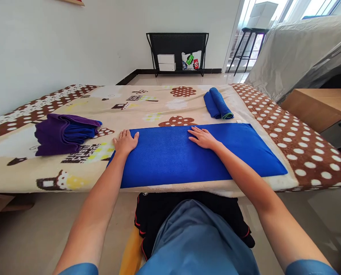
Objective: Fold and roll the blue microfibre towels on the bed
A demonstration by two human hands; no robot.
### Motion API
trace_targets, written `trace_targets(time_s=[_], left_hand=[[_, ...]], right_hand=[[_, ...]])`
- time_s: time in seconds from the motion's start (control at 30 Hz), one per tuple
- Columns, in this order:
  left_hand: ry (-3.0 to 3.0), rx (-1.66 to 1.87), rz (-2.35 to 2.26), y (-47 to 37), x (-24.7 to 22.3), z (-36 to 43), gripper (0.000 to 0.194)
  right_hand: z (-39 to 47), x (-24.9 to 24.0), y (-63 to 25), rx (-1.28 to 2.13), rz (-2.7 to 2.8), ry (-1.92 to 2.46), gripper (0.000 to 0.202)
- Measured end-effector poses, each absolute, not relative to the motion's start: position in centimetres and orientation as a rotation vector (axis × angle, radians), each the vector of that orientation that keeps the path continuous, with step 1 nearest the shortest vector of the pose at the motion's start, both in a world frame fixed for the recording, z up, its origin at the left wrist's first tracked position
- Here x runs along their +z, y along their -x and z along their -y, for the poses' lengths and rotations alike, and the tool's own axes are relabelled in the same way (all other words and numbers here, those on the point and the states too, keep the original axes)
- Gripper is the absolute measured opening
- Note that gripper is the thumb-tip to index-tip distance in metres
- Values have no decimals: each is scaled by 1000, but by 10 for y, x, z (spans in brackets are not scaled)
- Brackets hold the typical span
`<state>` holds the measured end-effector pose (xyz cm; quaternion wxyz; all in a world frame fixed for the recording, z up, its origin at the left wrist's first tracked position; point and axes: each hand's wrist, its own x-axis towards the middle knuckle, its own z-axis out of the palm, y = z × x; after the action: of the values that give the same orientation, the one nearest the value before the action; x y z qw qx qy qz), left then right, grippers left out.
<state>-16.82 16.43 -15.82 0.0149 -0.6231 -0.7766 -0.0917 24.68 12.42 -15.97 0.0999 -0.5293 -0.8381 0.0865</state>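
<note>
Across the patterned blanket (155, 101), the left hand (125, 142) and right hand (204, 138) are resting apart (palms down, gripping nothing) on the blue towel (164, 160), probably keeping it flat.

Way through over the patterned blanket (156, 100)
At upper centre we can pass between the cloth pile (54, 133) at left and the rolled towel (220, 104) at upper right; lower down, our left hand (125, 142) and right hand (204, 138) block sideways sweeps along the flat blue towel (164, 160).
</note>
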Motion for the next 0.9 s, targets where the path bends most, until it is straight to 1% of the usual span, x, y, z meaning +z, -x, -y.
trace_targets(time_s=[0.1,0.2,0.37,0.47,0.6,0.8,0.9], left_hand=[[1935,-296,2417,168,-158,-164,84],[1928,-307,2428,167,-158,-164,83],[1915,-307,2447,166,-158,-163,83],[1914,-320,2444,166,-158,-163,83],[1925,-354,2439,166,-159,-163,82],[1945,-419,2436,168,-161,-165,80],[1926,-577,2399,167,-159,-163,76]], right_hand=[[-130,-163,-282,236,2359,1721,67],[-130,-167,-338,207,2214,1898,64],[-113,-174,-436,163,1904,2191,65],[-102,-182,-476,167,1748,2302,66],[-100,-193,-496,165,1674,2328,66],[-105,-201,-497,117,1634,2308,63],[-102,-199,-495,90,1614,2293,61]])
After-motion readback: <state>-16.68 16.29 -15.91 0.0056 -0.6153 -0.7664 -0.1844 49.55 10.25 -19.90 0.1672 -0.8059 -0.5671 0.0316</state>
